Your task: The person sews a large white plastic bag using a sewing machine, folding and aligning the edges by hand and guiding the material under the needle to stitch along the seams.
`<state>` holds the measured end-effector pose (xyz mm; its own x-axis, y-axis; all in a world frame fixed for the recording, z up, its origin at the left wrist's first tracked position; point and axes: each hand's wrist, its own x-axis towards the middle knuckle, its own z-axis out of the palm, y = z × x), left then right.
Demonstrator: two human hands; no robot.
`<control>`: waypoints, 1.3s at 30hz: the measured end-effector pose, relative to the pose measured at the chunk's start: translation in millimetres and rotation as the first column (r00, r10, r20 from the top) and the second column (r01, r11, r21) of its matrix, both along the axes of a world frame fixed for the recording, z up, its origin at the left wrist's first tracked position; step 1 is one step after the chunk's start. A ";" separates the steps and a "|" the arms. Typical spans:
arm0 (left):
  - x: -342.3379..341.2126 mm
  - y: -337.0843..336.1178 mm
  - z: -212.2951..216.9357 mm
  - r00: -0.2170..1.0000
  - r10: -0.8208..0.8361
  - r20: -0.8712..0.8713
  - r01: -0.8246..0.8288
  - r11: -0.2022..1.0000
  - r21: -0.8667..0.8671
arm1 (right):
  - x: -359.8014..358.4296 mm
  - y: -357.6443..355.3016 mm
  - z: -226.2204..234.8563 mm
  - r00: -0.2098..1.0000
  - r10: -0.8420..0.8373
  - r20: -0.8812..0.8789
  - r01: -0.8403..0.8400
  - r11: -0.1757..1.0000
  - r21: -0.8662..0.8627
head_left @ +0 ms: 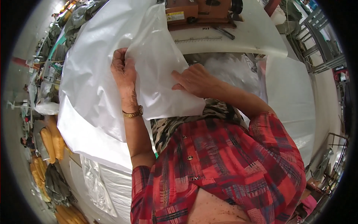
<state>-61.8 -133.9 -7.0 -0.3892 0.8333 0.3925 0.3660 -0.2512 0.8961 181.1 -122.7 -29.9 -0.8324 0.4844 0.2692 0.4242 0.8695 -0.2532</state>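
A large white woven plastic sheet (93, 86) lies across the work table and my lap, with a translucent plastic liner (156, 48) on top of it. My left hand (123, 71) pinches the liner's edge near its middle, fingers curled over the fold. My right hand (194, 80) rests flat on the liner's lower right corner, index finger pointing left, pressing it down. A gold wristwatch (133, 113) sits on my left wrist.
An orange-brown sewing machine (197, 11) stands at the table's far edge, with a dark tool (223, 33) and a ruler strip (197, 39) beside it. More white sheets (291, 89) lie to the right, yellow bundles (50, 140) on the floor at left, metal racks (320, 41) at right.
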 end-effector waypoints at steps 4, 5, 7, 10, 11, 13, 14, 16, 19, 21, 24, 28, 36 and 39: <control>2.5 4.0 4.2 0.989 0.007 -0.146 0.002 0.998 0.059 | 0.8 12.6 -17.0 0.996 0.033 -0.080 -0.023 0.992 0.126; 6.3 3.9 5.2 0.969 0.020 -0.247 0.004 0.995 0.096 | 4.5 14.3 -20.0 0.996 0.032 -0.084 -0.021 0.992 0.128; 21.4 1.6 16.4 0.901 0.067 -0.429 -0.053 0.998 0.044 | 4.4 17.5 -19.7 0.997 -0.027 0.069 0.026 1.000 0.015; 20.2 1.7 17.0 0.739 0.104 -0.666 -0.091 0.994 0.054 | 6.3 16.6 -14.2 0.996 -0.065 -0.056 0.062 0.996 -0.065; 18.2 2.5 15.3 0.669 0.112 -0.735 -0.054 0.993 0.102 | 7.8 15.6 -12.7 0.996 -0.064 -0.056 0.060 0.996 -0.063; 16.3 5.4 16.0 0.676 0.108 -0.729 -0.060 0.994 0.092 | 6.9 12.8 -9.0 0.998 -0.034 -0.052 0.026 0.988 -0.155; 15.3 6.8 16.4 0.686 0.105 -0.720 -0.070 0.994 0.078 | 6.4 11.9 -4.9 0.998 -0.036 -0.055 0.028 0.988 -0.154; 14.2 10.3 20.5 0.676 0.117 -0.728 -0.106 0.993 0.061 | 5.8 7.7 7.0 0.995 0.094 0.045 -0.088 0.989 -0.116; 22.2 12.7 27.0 0.672 0.119 -0.731 -0.151 0.988 0.022 | -2.8 20.4 -9.1 0.997 0.019 0.070 -0.016 0.999 -0.049; 23.9 14.0 27.1 0.678 0.109 -0.727 -0.162 0.987 -0.004 | -0.2 31.6 -24.3 1.000 0.024 -0.013 -0.023 0.999 0.034; 17.0 20.4 19.7 0.726 0.096 -0.681 -0.158 0.987 -0.030 | 4.1 35.0 -27.4 0.997 0.005 -0.075 -0.005 1.000 0.000; 0.9 22.5 7.6 0.925 -0.040 -0.377 -0.003 0.994 -0.113 | 23.7 18.0 11.7 0.920 -0.016 -0.391 -0.135 0.925 -0.356; -0.7 24.5 10.8 0.956 -0.235 0.173 0.257 0.959 -0.119 | 71.8 25.7 -20.9 0.845 -0.372 -0.385 0.143 0.849 -0.508; -2.2 22.8 9.6 0.945 -0.251 0.208 0.284 0.947 -0.149 | 61.1 38.3 -5.2 0.924 -0.294 -0.245 0.233 0.940 -0.250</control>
<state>-64.0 -111.1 2.6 -0.1937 0.9654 0.1745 0.1313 -0.1508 0.9798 242.2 -84.4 -35.1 -0.5742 0.7472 0.3348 0.5176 0.6481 -0.5586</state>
